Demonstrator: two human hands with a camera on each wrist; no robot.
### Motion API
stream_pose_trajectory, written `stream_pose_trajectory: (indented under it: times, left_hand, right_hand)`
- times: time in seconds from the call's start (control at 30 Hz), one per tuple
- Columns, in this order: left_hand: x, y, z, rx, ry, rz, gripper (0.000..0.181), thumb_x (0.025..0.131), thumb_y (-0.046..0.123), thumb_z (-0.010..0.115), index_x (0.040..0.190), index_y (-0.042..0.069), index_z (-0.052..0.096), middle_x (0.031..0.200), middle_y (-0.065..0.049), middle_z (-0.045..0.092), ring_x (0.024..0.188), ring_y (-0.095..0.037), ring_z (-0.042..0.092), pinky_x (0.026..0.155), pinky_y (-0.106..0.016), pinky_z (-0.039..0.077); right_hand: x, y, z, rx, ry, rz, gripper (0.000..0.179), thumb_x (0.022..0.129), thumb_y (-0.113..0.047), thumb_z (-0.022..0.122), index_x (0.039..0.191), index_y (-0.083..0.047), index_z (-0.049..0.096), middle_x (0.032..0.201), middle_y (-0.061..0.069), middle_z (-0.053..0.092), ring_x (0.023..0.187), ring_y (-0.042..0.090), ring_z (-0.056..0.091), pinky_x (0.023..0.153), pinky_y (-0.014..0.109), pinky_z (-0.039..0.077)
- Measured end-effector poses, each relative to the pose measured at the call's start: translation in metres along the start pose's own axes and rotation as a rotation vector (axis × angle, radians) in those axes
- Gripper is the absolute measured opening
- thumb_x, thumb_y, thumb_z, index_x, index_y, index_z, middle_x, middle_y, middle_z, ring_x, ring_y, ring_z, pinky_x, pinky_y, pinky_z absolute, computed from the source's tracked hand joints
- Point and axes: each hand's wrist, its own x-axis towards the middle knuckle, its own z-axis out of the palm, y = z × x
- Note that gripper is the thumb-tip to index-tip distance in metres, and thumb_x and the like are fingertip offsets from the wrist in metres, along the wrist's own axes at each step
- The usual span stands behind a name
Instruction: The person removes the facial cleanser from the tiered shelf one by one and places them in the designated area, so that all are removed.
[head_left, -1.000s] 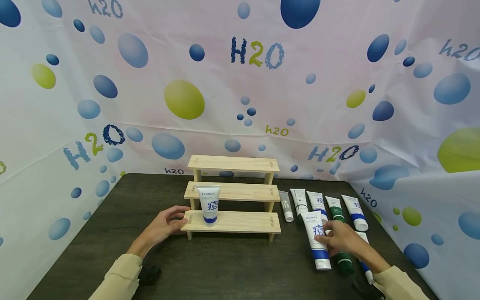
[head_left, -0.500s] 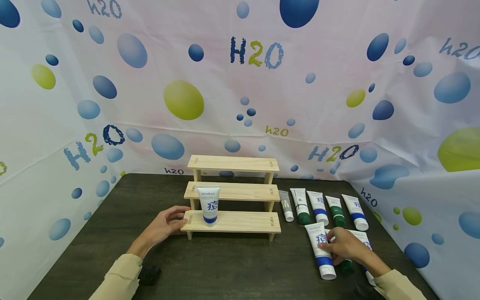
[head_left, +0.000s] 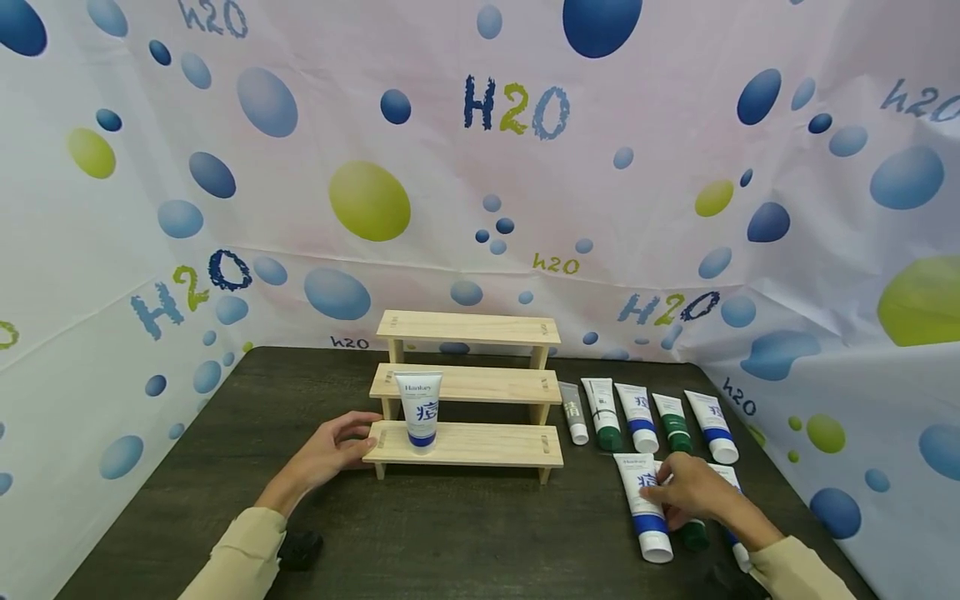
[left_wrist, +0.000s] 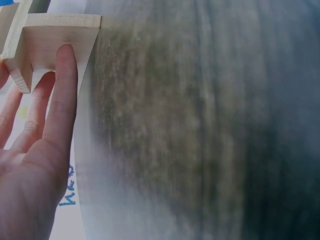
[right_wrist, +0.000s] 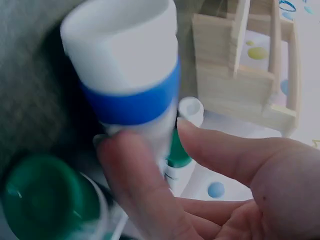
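A three-step wooden stand (head_left: 480, 444) has one white squeeze tube (head_left: 420, 408) with a blue band upright on its lowest step. My left hand (head_left: 339, 450) touches the stand's left end. In the left wrist view, the left hand (left_wrist: 37, 150) has fairly straight fingers against the bottom step and its leg (left_wrist: 17, 67). At the right, my right hand (head_left: 686, 490) pinches another white-and-blue squeeze tube (head_left: 643, 508), low over the table with its cap towards me. Its cap end (right_wrist: 122, 65) looms large and blurred in the right wrist view, between thumb and fingers.
A row of tubes lies right of the stand: a grey one (head_left: 573, 412), a green-capped one (head_left: 602, 412), a blue-banded one (head_left: 637, 417), a green one (head_left: 675, 421) and another blue-banded one (head_left: 712, 425). More lie partly hidden near my right hand, including a green cap (head_left: 695, 535).
My right hand has lowered the held tube towards me and slightly right, then almost stopped. The green-capped tube behind it shows fully now. My left hand and the stand have not moved.
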Motion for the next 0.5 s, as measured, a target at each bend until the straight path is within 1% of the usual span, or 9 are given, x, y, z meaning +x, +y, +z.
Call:
stream_pose_trajectory:
  times: [0.1,0.17,0.27,0.4,0.5]
  left_hand:
    - [0.001,0.000,0.000,-0.003,-0.004,0.003,0.060,0.101,0.030,0.068,0.151,0.003,0.047,0.145,-0.029,0.052,0.116,-0.026,0.066,0.092,-0.039,0.062]
    - [0.001,0.000,0.000,-0.007,-0.005,0.004,0.060,0.101,0.030,0.068,0.151,0.003,0.047,0.145,-0.029,0.052,0.115,-0.026,0.066,0.092,-0.039,0.062]
    - [0.001,0.000,0.000,-0.013,-0.008,0.007,0.060,0.101,0.030,0.068,0.151,0.003,0.047,0.145,-0.029,0.052,0.115,-0.026,0.066,0.092,-0.039,0.063]
    - [0.001,0.000,0.000,-0.013,-0.010,0.008,0.060,0.101,0.030,0.068,0.151,0.003,0.047,0.145,-0.029,0.052,0.115,-0.025,0.066,0.092,-0.039,0.063]
    - [0.000,-0.001,0.000,-0.009,-0.009,0.011,0.060,0.101,0.030,0.069,0.151,0.003,0.047,0.144,-0.029,0.053,0.114,-0.025,0.066,0.091,-0.038,0.063]
  right_hand:
    - [-0.001,-0.002,-0.011,-0.037,0.011,-0.008,0.048,0.095,-0.019,0.075,0.117,0.020,0.058,0.081,0.010,0.072,0.061,0.019,0.072,0.059,0.033,0.063]
    - [-0.002,-0.004,-0.018,-0.059,0.026,-0.041,0.049,0.095,-0.018,0.075,0.119,0.021,0.058,0.084,0.011,0.073,0.062,0.019,0.073,0.059,0.034,0.063]
    - [-0.003,-0.009,-0.028,-0.066,0.057,-0.102,0.046,0.095,-0.016,0.074,0.121,0.020,0.060,0.087,0.013,0.075,0.062,0.020,0.073,0.058,0.035,0.063]
    - [-0.003,-0.021,-0.033,-0.018,0.055,-0.166,0.042,0.096,-0.013,0.072,0.122,0.018,0.060,0.092,0.016,0.075,0.066,0.021,0.073,0.059,0.035,0.064]
    - [-0.001,-0.031,-0.033,0.015,0.044,-0.205,0.041,0.096,-0.012,0.072,0.123,0.017,0.060,0.095,0.019,0.075,0.071,0.022,0.074,0.061,0.036,0.065]
